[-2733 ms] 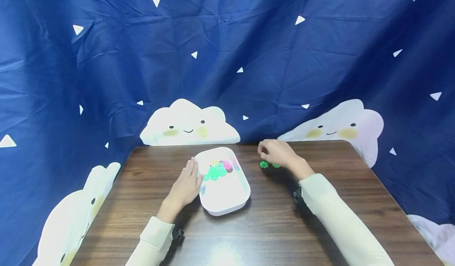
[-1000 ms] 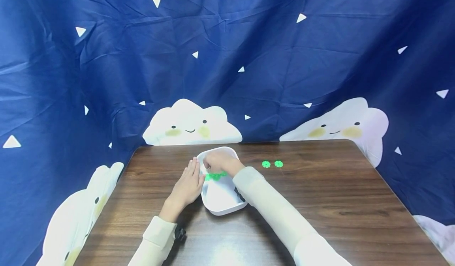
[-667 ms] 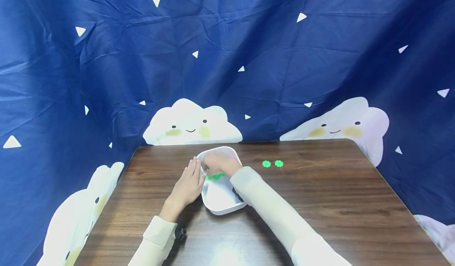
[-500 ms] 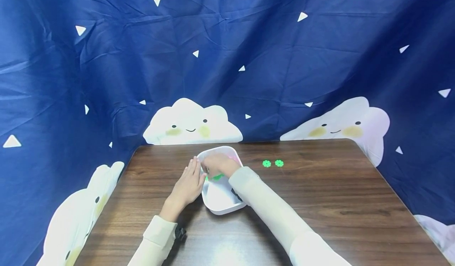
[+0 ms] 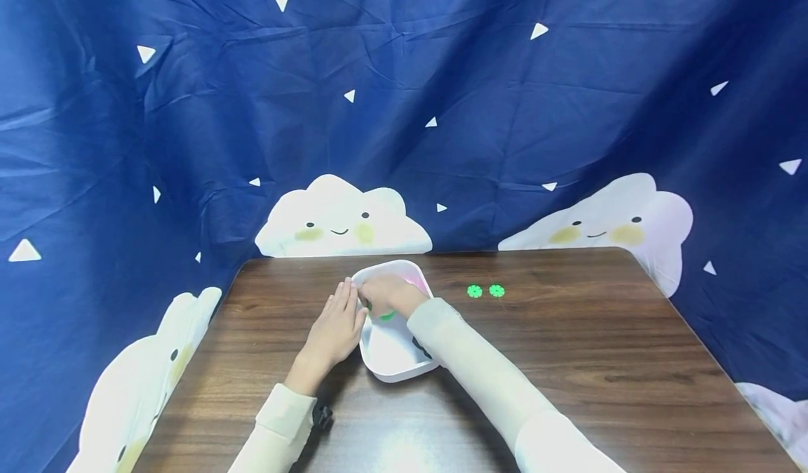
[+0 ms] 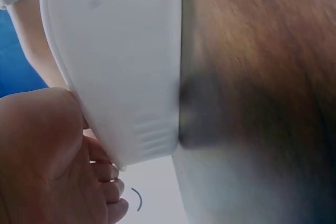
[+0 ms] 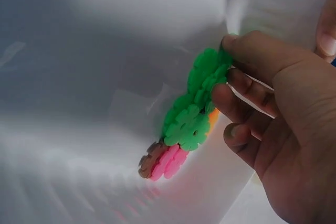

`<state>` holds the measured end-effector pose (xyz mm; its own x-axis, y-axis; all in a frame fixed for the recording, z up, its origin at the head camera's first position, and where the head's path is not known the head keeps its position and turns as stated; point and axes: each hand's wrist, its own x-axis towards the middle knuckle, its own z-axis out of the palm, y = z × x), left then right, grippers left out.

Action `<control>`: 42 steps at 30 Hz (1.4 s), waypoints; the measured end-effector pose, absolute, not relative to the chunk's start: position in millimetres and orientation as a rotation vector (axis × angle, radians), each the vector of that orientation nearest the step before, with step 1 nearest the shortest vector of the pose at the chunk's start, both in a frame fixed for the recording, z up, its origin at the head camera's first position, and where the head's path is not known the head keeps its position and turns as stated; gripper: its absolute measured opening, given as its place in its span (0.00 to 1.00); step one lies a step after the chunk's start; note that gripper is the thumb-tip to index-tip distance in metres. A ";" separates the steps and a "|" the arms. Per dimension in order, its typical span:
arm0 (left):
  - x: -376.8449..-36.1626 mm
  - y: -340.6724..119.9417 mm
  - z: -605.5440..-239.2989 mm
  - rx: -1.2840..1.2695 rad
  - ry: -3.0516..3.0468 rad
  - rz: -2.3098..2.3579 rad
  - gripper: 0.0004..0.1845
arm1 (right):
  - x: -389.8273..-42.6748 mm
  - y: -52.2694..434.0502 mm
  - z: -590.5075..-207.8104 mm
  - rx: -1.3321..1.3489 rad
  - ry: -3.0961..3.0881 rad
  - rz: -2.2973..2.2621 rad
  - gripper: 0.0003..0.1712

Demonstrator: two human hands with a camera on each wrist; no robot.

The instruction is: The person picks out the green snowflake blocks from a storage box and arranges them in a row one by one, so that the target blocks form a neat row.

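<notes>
A white tray (image 5: 394, 354) holds several flower-shaped plastic discs at its far end. My right hand (image 5: 386, 294) reaches down into it. In the right wrist view, its thumb and fingertips pinch the edge of a green flower-shaped disc (image 7: 226, 55) at the top of the pile. Other green discs (image 7: 186, 127) lie against it, with pink ones (image 7: 169, 162), a brown one (image 7: 151, 160) and a bit of orange (image 7: 212, 119) beside them. My left hand (image 5: 333, 325), fingers straight, rests along the tray's left rim. From the head view, my right hand covers most of the pile.
Two green flower-shaped discs (image 5: 486, 291) lie side by side on the brown wooden table (image 5: 600, 340), right of the tray. A blue cloth (image 5: 480, 143) with clouds and triangles hangs behind the table's far edge.
My right hand has moved left from beside the two green discs into the tray, then shifted slightly among the pieces there. My left hand has stayed at the tray's left side.
</notes>
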<state>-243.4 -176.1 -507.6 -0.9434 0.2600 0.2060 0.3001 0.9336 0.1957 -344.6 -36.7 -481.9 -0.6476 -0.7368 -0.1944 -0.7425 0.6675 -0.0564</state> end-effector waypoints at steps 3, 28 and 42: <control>-239.7 -174.5 -506.0 -0.440 -2.911 -0.285 0.34 | -342.2 -36.4 -481.6 -1.214 2.686 0.061 0.14; -232.3 -168.6 -505.1 -0.426 -2.942 -0.269 0.34 | -343.5 -26.1 -476.9 -1.125 2.662 -0.014 0.20; -235.4 -172.4 -511.1 -0.405 -2.931 -0.340 0.34 | -344.9 -10.8 -450.2 -1.175 2.689 -0.129 0.20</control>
